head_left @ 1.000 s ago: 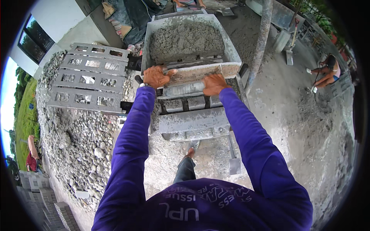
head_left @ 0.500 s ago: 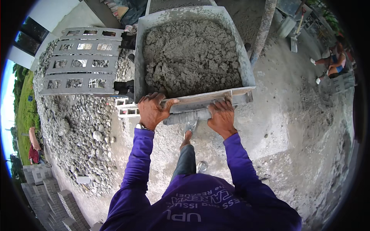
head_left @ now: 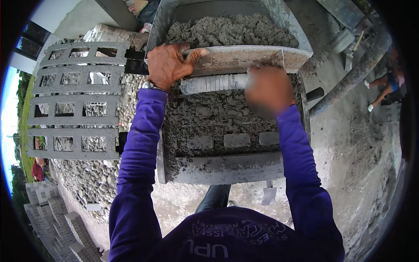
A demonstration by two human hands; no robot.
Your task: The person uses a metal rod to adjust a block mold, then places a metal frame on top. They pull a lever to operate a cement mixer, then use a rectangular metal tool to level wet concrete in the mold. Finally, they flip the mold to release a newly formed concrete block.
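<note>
Head view: both hands' grip (head_left: 168, 65) (head_left: 268, 89) clamps the handle bar (head_left: 214, 83), now pulled nearer.

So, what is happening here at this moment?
A person in purple sleeves leans over a metal block mould filled with grey concrete mix. The left hand grips the edge of a metal scraper board, and the right hand holds its pale handle. More mix sits in the hopper behind.

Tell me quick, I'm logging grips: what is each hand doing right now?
Left hand: closed over the rim of the grey metal drawer of wet concrete mix.
Right hand: blurred, apparently shut on the pale cylindrical handle bar.
</note>
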